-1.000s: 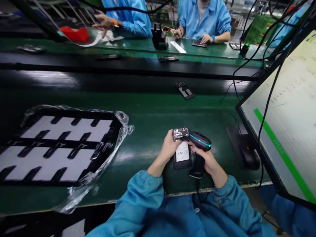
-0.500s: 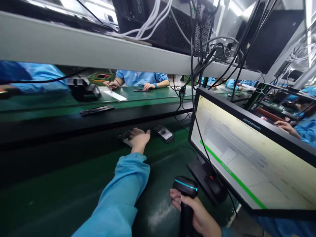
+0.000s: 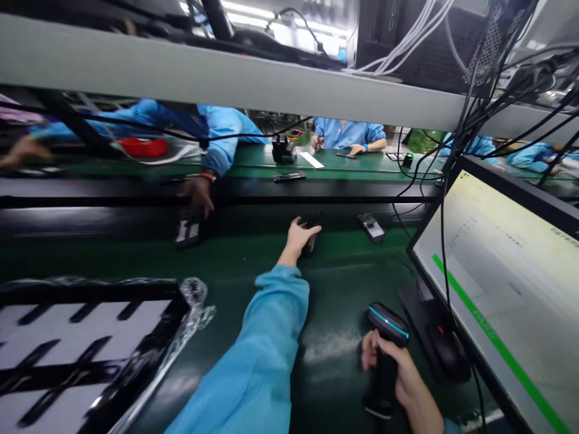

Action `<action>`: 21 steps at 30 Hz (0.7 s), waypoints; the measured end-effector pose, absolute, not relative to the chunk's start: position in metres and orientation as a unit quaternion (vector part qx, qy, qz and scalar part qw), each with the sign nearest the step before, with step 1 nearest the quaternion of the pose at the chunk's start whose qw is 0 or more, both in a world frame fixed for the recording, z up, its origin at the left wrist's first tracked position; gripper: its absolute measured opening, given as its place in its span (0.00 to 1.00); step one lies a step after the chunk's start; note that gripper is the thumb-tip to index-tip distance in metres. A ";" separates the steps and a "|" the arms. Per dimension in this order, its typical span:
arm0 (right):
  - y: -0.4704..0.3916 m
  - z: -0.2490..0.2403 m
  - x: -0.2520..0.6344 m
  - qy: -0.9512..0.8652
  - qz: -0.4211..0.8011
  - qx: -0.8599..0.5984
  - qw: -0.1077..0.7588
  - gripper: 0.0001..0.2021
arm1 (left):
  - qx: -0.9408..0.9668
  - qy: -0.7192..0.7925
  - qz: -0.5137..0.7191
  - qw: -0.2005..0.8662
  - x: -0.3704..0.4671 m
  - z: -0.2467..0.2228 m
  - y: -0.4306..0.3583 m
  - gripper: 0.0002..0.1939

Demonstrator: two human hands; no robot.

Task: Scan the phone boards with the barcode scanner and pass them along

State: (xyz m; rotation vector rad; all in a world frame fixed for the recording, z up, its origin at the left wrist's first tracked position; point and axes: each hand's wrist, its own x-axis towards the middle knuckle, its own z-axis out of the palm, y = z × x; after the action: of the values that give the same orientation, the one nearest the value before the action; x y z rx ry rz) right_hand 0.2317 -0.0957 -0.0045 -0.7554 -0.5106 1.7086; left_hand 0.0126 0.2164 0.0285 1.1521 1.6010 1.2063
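Observation:
My left hand (image 3: 297,239) reaches forward across the green bench, its thumb and fingers around a dark handheld device (image 3: 312,242). The device stands tilted up, and its thin upper end is blurred. My right hand (image 3: 409,377) is wrapped around the handle of a black barcode scanner (image 3: 388,324) with a glowing blue strip on its head. Another dark device with a pale label (image 3: 372,228) lies on the bench to the right of my left hand. A monitor (image 3: 511,289) with a green bar stands right of the scanner.
A co-worker's hand (image 3: 199,194) reaches over the ledge to a dark device (image 3: 187,232) on the left. A tray with white compartments and clear wrap (image 3: 193,295) lies at the lower left. Black cables (image 3: 446,199) hang by the monitor. A grey shelf beam (image 3: 271,84) crosses above.
The view has swung left, bringing the tray and the co-worker's reaching hand into sight. The device at my left hand, low on the bench before, is now tilted up. My right hand keeps the scanner.

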 end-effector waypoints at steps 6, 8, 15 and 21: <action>-0.083 0.046 0.188 -0.281 0.834 -0.182 0.438 0.11 | 0.217 0.148 0.695 0.669 -0.023 0.024 0.077 0.37; -0.076 0.062 0.170 -0.324 0.830 -0.238 0.386 0.11 | 0.138 0.111 0.686 0.706 -0.013 0.024 0.046 0.36; -0.096 0.071 0.152 -0.330 0.814 -0.340 0.337 0.12 | 0.055 0.071 0.655 0.751 -0.001 0.023 0.016 0.35; -0.108 0.078 0.158 -0.376 0.746 -0.416 0.360 0.14 | 0.077 0.058 0.611 0.785 -0.010 0.023 0.019 0.23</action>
State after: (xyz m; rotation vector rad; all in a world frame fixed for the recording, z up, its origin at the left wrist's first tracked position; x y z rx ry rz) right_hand 0.1578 -0.1082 0.0781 -1.0719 -0.9701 1.9224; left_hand -0.0099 0.0187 0.0228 0.1664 0.1252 1.3186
